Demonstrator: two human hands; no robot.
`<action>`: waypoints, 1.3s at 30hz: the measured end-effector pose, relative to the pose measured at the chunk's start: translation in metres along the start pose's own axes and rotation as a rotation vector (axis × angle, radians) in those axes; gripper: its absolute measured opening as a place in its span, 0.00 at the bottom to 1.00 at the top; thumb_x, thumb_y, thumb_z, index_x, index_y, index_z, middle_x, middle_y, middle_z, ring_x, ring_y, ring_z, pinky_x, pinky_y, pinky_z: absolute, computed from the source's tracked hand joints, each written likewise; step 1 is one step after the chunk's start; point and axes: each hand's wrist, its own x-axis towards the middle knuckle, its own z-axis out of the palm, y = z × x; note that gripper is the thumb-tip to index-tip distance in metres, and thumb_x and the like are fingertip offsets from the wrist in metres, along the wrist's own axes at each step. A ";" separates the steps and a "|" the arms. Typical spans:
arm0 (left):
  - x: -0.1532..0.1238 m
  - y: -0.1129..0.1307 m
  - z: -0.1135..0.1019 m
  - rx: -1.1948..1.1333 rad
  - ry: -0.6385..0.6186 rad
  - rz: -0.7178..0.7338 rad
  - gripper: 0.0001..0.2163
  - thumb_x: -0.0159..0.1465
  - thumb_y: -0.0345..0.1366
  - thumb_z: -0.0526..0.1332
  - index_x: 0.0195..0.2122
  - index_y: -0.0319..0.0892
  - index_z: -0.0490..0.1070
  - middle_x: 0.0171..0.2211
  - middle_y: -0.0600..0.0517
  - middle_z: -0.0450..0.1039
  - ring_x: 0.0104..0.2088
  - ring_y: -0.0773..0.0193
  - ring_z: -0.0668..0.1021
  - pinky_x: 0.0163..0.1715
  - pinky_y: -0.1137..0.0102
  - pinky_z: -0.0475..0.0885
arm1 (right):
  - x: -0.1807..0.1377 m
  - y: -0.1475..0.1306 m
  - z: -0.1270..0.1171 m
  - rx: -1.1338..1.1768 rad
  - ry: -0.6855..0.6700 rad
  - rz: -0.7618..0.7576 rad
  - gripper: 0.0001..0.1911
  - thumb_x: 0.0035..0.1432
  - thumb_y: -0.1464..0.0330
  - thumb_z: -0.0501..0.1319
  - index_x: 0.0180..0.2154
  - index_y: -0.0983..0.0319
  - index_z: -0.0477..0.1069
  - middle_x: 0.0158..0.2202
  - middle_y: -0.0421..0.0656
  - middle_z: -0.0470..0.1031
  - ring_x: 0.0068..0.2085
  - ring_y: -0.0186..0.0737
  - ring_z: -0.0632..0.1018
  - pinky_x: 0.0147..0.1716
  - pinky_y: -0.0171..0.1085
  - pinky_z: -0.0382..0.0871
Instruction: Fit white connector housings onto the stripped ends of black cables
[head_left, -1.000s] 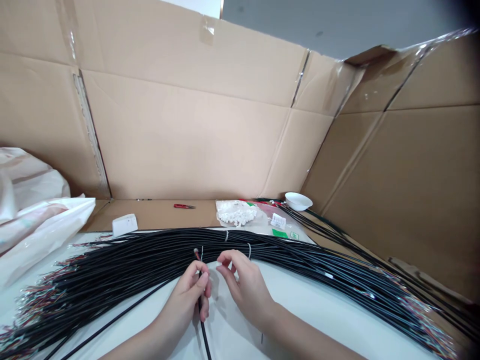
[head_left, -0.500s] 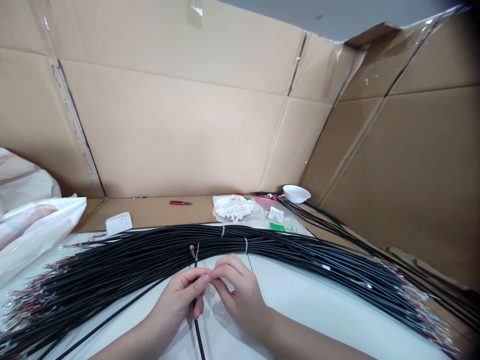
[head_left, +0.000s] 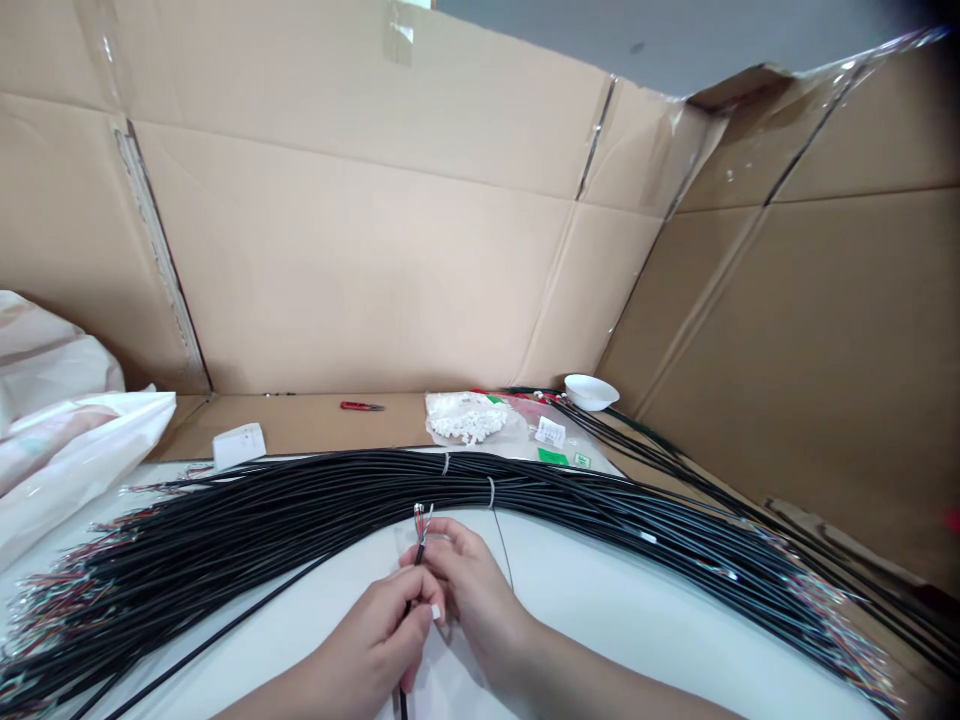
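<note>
A black cable (head_left: 421,552) stands upright between my hands, its stripped end fanning into thin coloured wires (head_left: 421,522). My left hand (head_left: 390,625) is closed around the cable lower down. It also pinches a small white connector (head_left: 436,611) between thumb and forefinger. Just below the stripped end, my right hand (head_left: 476,590) has its fingers closed on the cable, the fingertips partly hidden. Behind both hands lies a thick bundle of black cables (head_left: 315,500), bound with light ties.
White connectors (head_left: 469,422) lie heaped on a plastic bag at the back. Nearby are a white bowl (head_left: 591,392), red-handled snips (head_left: 361,406) and a white label (head_left: 239,446). White plastic bags (head_left: 82,440) stand at left. Cardboard walls (head_left: 337,250) enclose the back and right.
My right hand has left the pinch at the left fingertips and moved up to the cable's end. The cable end has shifted right and slightly down. The white connector now shows in my left hand.
</note>
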 end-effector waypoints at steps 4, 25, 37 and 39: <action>-0.003 0.009 0.000 0.092 -0.040 -0.017 0.07 0.61 0.33 0.47 0.26 0.44 0.60 0.13 0.61 0.58 0.17 0.68 0.61 0.26 0.74 0.59 | -0.004 0.001 0.004 0.088 -0.050 -0.029 0.07 0.50 0.67 0.56 0.30 0.66 0.65 0.27 0.43 0.71 0.22 0.29 0.69 0.20 0.28 0.61; 0.014 -0.009 -0.023 -0.591 0.384 -0.049 0.05 0.59 0.33 0.53 0.27 0.41 0.64 0.23 0.55 0.67 0.21 0.70 0.67 0.20 0.76 0.61 | -0.002 -0.008 -0.002 -0.145 -0.009 0.075 0.10 0.45 0.64 0.58 0.28 0.61 0.60 0.11 0.28 0.56 0.11 0.21 0.49 0.07 0.24 0.40; 0.010 -0.004 -0.017 -0.423 0.344 0.030 0.07 0.59 0.34 0.53 0.26 0.40 0.68 0.31 0.51 0.69 0.30 0.63 0.71 0.27 0.71 0.66 | -0.001 -0.001 -0.004 -0.185 -0.048 -0.006 0.09 0.47 0.65 0.56 0.26 0.61 0.57 0.11 0.28 0.56 0.10 0.21 0.51 0.07 0.23 0.42; 0.009 -0.003 -0.018 -0.375 0.345 0.057 0.09 0.60 0.34 0.52 0.26 0.40 0.68 0.34 0.49 0.69 0.31 0.63 0.71 0.29 0.70 0.66 | -0.001 -0.001 -0.005 -0.186 -0.051 -0.010 0.08 0.48 0.66 0.55 0.26 0.61 0.56 0.10 0.28 0.56 0.10 0.21 0.51 0.07 0.23 0.42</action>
